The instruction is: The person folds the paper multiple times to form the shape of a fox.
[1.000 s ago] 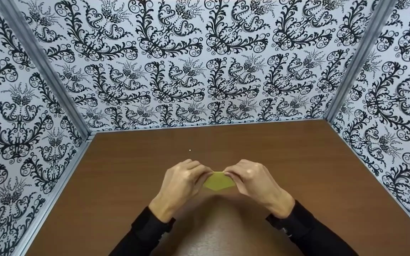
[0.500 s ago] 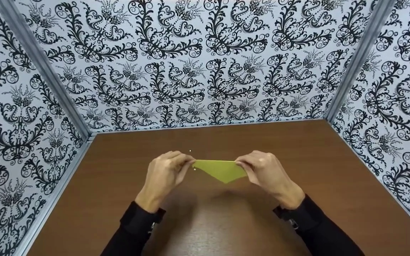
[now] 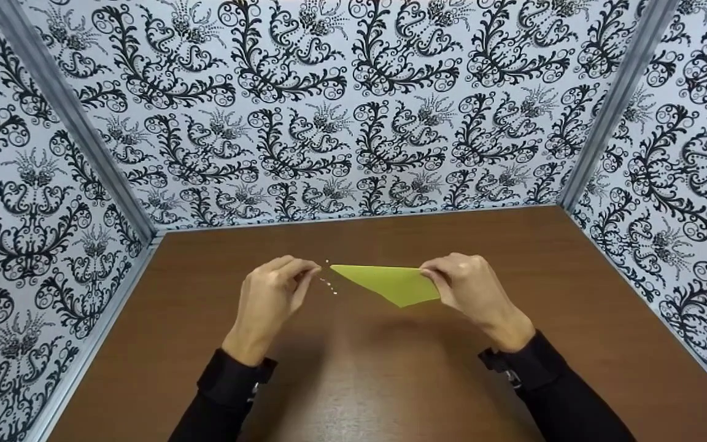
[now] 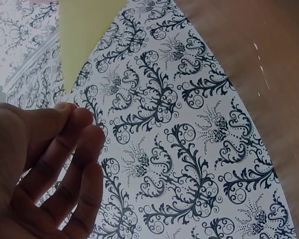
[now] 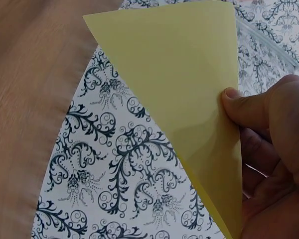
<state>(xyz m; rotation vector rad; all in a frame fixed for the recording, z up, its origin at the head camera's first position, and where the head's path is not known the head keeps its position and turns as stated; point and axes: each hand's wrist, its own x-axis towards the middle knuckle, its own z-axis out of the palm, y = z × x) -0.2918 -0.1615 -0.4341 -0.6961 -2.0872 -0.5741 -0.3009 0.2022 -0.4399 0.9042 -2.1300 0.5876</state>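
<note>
A yellow sheet of paper point(image 3: 384, 282), folded into a triangle, hangs above the table in the head view. My right hand point(image 3: 470, 291) pinches its top folded edge near the right end. In the right wrist view the thumb point(image 5: 231, 95) presses on the face of the paper point(image 5: 179, 69), with the other fingers behind it. My left hand point(image 3: 272, 294) is just left of the paper's pointed corner, a small gap between them. Thumb and forefinger meet there, holding nothing visible, and the left wrist view has the paper's tip point(image 4: 75, 59) just beyond those fingertips point(image 4: 80, 117).
Under both hands is a brown wooden table point(image 3: 366, 393). Several tiny white specks point(image 3: 329, 284) show near the left fingertips. White walls with black scrollwork point(image 3: 353, 123) and grey metal posts point(image 3: 77, 123) enclose the table at the back and sides.
Both hands have moved apart and slightly away from the body, baring more of the yellow paper. The left fingers have let go of its left corner; the right hand keeps its pinch.
</note>
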